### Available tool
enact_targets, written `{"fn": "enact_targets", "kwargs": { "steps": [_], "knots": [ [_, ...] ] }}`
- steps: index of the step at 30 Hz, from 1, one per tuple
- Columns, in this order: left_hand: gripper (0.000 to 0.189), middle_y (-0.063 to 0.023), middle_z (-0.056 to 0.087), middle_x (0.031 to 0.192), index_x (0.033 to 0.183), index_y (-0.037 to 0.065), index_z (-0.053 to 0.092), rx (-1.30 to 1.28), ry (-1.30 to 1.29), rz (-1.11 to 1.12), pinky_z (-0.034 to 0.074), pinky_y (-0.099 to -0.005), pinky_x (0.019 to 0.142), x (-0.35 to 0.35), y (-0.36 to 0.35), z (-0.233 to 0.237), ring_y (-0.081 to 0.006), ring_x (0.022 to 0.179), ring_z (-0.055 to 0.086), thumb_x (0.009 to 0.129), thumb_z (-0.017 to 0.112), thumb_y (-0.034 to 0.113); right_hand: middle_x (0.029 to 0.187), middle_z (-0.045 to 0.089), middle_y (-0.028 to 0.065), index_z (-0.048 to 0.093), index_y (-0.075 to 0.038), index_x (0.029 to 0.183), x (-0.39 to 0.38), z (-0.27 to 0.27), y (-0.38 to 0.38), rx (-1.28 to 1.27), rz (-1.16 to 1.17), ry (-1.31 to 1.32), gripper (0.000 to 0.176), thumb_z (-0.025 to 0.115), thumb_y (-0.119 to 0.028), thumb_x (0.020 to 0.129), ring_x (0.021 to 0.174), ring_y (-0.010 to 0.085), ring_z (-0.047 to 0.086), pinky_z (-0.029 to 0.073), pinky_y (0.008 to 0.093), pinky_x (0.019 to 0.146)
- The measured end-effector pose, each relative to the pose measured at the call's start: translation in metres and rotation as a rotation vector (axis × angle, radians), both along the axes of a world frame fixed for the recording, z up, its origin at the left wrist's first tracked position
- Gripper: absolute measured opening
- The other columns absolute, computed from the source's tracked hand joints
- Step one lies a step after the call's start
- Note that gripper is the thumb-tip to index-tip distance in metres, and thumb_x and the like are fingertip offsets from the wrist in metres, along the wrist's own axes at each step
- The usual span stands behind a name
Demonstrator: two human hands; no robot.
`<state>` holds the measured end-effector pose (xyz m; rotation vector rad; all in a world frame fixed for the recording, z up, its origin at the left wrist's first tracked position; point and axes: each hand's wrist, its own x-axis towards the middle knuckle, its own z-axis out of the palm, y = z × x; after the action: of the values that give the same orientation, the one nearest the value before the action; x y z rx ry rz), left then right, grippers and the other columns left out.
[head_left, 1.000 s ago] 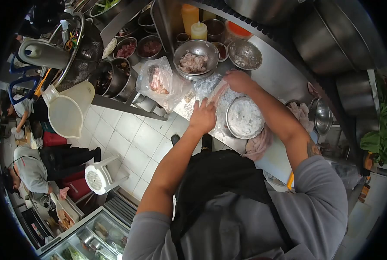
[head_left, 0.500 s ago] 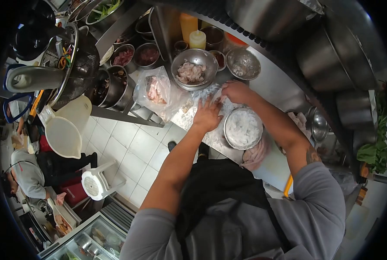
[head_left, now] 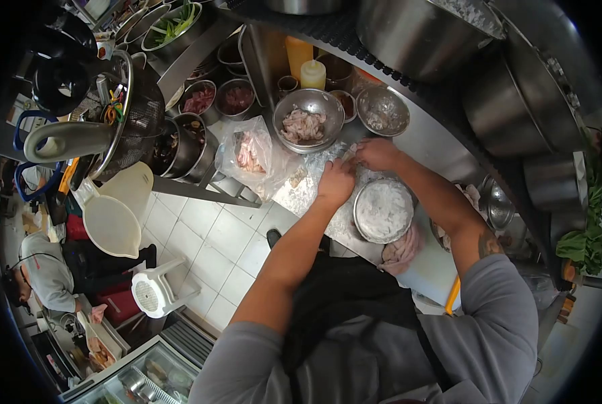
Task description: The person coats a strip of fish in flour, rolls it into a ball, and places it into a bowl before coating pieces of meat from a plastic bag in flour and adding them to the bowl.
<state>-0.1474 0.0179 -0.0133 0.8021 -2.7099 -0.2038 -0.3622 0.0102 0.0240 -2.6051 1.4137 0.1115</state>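
Bag of meat (head_left: pixel 250 152) lay left on counter (head_left: pixel 419 138). Left hand (head_left: pixel 336 182) pressed knuckles-up on floured patch, grip curled, contents hidden. Meat strip (head_left: pixel 350 156) sat between hands. Right hand (head_left: pixel 377 153) grip closed on its end. Flour bowl (head_left: pixel 383 211) just beside.

Overhead light glares off the shiny steel counter (head_left: pixel 419 138) under my left hand (head_left: pixel 336 180) and right hand (head_left: pixel 376 153); fisheye edges bend, darkening to black.
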Motion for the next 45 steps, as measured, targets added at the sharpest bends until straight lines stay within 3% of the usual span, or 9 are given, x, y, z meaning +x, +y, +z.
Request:
{"fn": "enact_targets", "kwargs": {
  "steps": [7,10,16,22,28,34,37,40,45],
  "knots": [
    [0.027,-0.0087,0.067,0.099,0.104,0.005,0.069,-0.018,-0.101,0.103,0.044,-0.044,0.084,-0.023,0.0,-0.01,-0.0269,0.098,0.057,0.083,0.059,0.02,0.096,0.07,0.0101,0.07,-0.007,0.088,0.003,-0.001,-0.006,0.024,-0.051,0.117,0.018,0.065,-0.018,0.075,0.103,0.0284,0.065,0.054,0.0422,0.087],
    [0.029,-0.0115,0.068,0.1,0.106,0.003,0.067,0.094,0.089,0.186,0.045,-0.0434,0.087,-0.014,-0.003,-0.009,-0.0291,0.1,0.059,0.082,0.061,0.019,0.092,0.07,0.0116,0.07,-0.006,0.088,0.001,0.007,-0.011,-0.018,-0.05,0.07,0.02,0.065,-0.02,0.074,0.1,0.03,0.066,0.055,0.0434,0.083],
    [0.036,-0.014,0.068,0.103,0.116,0.008,0.064,0.277,0.006,0.298,0.046,-0.0427,0.088,-0.008,-0.008,-0.007,-0.0321,0.102,0.061,0.081,0.063,0.017,0.093,0.069,0.0148,0.07,-0.007,0.092,0.016,0.01,-0.021,0.103,-0.194,0.149,0.021,0.065,-0.02,0.076,0.098,0.0329,0.067,0.055,0.0454,0.082],
    [0.037,-0.0127,0.067,0.104,0.119,0.011,0.066,0.137,0.027,0.191,0.046,-0.0433,0.087,-0.005,-0.007,-0.017,-0.0304,0.1,0.061,0.082,0.059,0.016,0.102,0.069,0.0153,0.07,-0.01,0.1,0.024,0.006,-0.023,0.074,-0.22,0.051,0.023,0.063,-0.017,0.079,0.099,0.0335,0.067,0.055,0.0437,0.084],
    [0.044,-0.0098,0.066,0.108,0.126,0.013,0.065,0.134,-0.049,0.129,0.044,-0.0419,0.09,0.006,0.0,-0.004,-0.0285,0.105,0.057,0.083,0.06,0.017,0.104,0.068,0.0151,0.071,-0.009,0.09,0.02,0.012,-0.019,0.098,-0.181,0.04,0.023,0.065,-0.028,0.078,0.1,0.0325,0.066,0.053,0.0439,0.089],
    [0.038,-0.007,0.066,0.111,0.118,0.013,0.069,0.254,0.031,0.167,0.044,-0.0422,0.089,0.004,-0.001,-0.006,-0.0282,0.105,0.056,0.081,0.062,0.018,0.098,0.067,0.0154,0.071,-0.008,0.081,0.01,-0.004,-0.023,0.111,-0.194,-0.096,0.02,0.067,-0.026,0.075,0.097,0.033,0.065,0.047,0.0435,0.098],
    [0.033,-0.0064,0.066,0.111,0.112,0.011,0.07,0.096,0.114,0.128,0.044,-0.042,0.089,0.003,-0.002,-0.013,-0.0282,0.105,0.056,0.081,0.061,0.016,0.094,0.067,0.015,0.071,-0.009,0.08,0.012,-0.008,-0.024,0.11,-0.238,-0.098,0.015,0.067,-0.022,0.074,0.094,0.0337,0.064,0.048,0.0432,0.096],
    [0.032,-0.0066,0.066,0.113,0.11,0.009,0.07,0.081,0.005,0.075,0.044,-0.0421,0.088,0.008,-0.003,-0.015,-0.0285,0.105,0.056,0.08,0.059,0.014,0.092,0.066,0.0139,0.071,-0.011,0.08,0.011,-0.015,-0.024,0.05,-0.245,-0.132,0.009,0.067,-0.017,0.075,0.093,0.0335,0.064,0.049,0.0436,0.093],
    [0.027,-0.0107,0.068,0.104,0.103,0.006,0.07,0.162,0.163,0.112,0.044,-0.0442,0.087,0.023,0.0,-0.003,-0.0321,0.097,0.058,0.08,0.059,0.011,0.091,0.066,0.0125,0.07,-0.012,0.084,0.006,-0.026,-0.015,0.009,-0.278,-0.259,0.009,0.063,-0.014,0.079,0.092,0.0331,0.063,0.05,0.044,0.086]
  ]
}}
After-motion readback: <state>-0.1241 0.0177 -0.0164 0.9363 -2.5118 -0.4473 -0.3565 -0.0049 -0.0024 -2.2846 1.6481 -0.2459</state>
